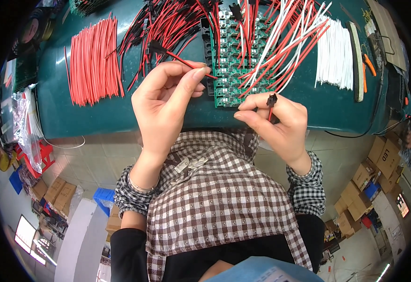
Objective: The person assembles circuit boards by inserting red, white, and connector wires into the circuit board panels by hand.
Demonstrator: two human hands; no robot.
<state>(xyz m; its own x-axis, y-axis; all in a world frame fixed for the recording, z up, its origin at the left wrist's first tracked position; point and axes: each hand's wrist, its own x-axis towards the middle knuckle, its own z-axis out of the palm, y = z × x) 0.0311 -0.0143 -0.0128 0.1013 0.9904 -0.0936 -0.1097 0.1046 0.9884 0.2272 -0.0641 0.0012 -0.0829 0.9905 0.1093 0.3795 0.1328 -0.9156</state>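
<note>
Green table — L hand pinches red lead, tip by left edge of circuit board; R hand's fingers closed on 2nd plug lead — prob best gripped near tip.

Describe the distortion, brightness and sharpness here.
Head view: the edges of the green table bend, and the picture's corners go black; head view: the bright panel at lower left is washed out nearly to white; head view: the left hand and right hand look fairly sharp.
</note>
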